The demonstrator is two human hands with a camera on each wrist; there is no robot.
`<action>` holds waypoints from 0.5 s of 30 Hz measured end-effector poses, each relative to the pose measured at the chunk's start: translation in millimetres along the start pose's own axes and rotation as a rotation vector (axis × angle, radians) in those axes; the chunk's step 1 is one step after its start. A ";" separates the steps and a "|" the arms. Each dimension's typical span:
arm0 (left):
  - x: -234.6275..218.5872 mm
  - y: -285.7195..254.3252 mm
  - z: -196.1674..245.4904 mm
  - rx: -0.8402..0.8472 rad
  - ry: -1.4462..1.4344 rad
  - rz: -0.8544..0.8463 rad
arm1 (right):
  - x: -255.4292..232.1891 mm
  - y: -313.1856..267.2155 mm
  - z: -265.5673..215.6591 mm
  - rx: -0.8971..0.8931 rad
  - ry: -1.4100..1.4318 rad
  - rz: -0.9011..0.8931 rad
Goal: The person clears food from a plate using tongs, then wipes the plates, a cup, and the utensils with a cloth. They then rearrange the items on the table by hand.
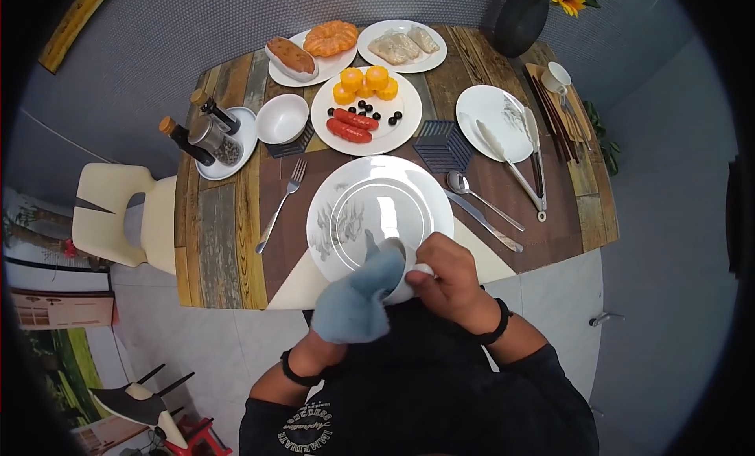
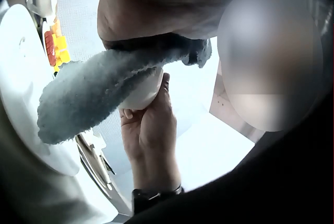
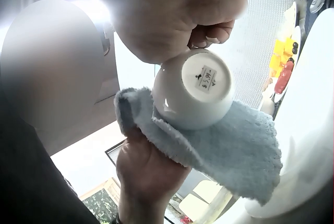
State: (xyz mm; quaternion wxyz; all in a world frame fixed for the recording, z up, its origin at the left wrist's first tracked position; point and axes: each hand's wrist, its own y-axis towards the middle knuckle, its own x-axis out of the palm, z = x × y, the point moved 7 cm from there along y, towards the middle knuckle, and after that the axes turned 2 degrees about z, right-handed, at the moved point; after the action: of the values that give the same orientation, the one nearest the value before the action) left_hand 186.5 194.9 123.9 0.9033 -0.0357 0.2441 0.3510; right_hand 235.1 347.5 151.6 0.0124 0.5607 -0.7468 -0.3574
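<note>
A white cup (image 1: 403, 289) is held over the near edge of the large white plate (image 1: 421, 196). My right hand (image 1: 451, 277) grips it by the handle. The cup is tilted in the right wrist view, its base (image 3: 222, 80) with a price sticker facing that camera. Draped over my left hand (image 3: 146, 164), a light blue fuzzy cloth (image 1: 354, 303) reaches into the cup's mouth and lies along its side. Most of the left fingers are hidden under the cloth, which they hold against the cup.
A fork (image 1: 287, 198) lies left of the plate; a knife (image 1: 481, 220) and spoon (image 1: 481, 196) lie right. Tongs (image 1: 525, 181) rest on a side plate (image 1: 481, 110). Beyond stand a food plate (image 1: 322, 114), a bowl (image 1: 281, 119) and seasoning bottles (image 1: 182, 141). A dark vase (image 1: 521, 22) stands at the back.
</note>
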 end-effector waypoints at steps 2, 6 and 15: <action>-5.0 -8.3 -13.9 -0.196 -0.503 -0.025 | -1.3 2.9 3.2 0.053 0.038 0.015; -22.2 -13.7 -28.3 -0.213 -1.012 0.212 | -0.1 5.8 3.3 0.051 0.025 0.014; -42.3 -11.7 -38.1 0.039 -1.417 0.307 | -0.8 9.5 -0.6 0.081 0.026 0.043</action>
State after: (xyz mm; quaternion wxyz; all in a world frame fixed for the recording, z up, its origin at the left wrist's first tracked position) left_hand 151.4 151.1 108.9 0.7857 0.2509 -0.3913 0.4082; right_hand 227.8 349.0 157.5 0.0071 0.5490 -0.7725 -0.3191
